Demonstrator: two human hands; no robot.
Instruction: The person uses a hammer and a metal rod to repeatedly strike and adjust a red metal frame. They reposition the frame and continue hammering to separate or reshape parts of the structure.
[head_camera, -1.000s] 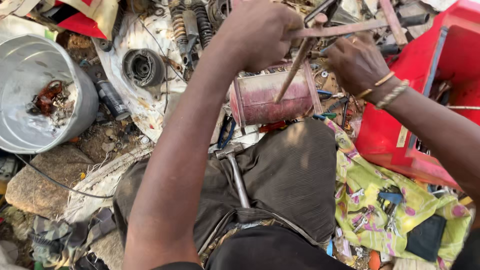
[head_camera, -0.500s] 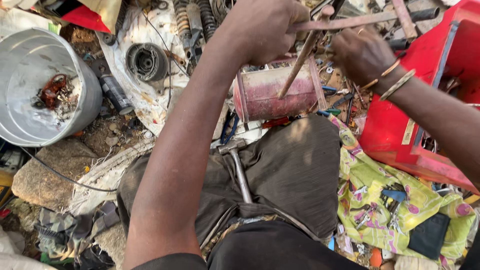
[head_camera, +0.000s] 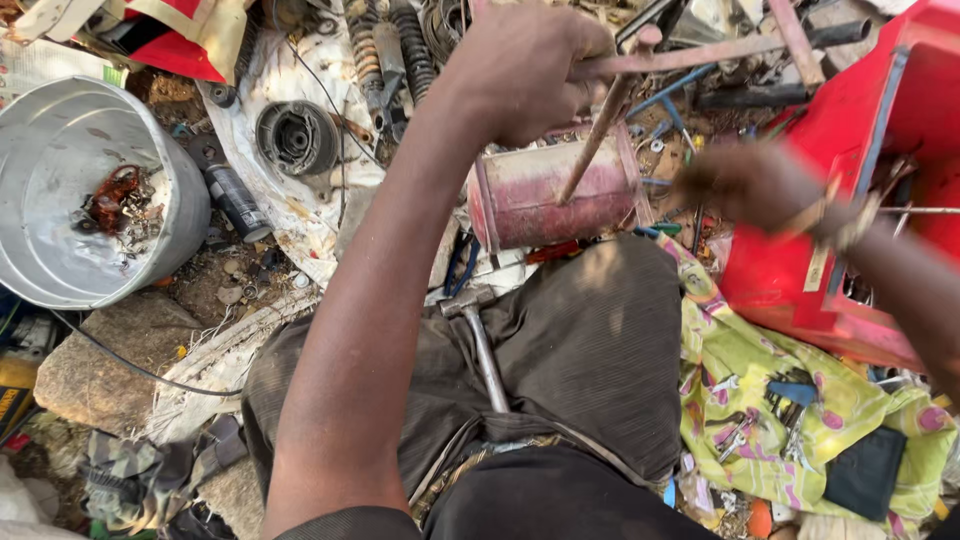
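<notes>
Left hand, top centre, fingers clamped on rusty flat metal bar: stiff, heavy-looking, gripped near its end; blurred right hand, fingers unclear

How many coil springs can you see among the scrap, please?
2: both coil springs lie side by side at the top, one left of the other, just left of the left hand. More may be hidden.

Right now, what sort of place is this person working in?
Probably an open-air scrap or repair yard. Worn coil springs and metal parts lie on bare dirt, a hammer lies by the knee, and the left hand grips a rusty metal bar.
</notes>
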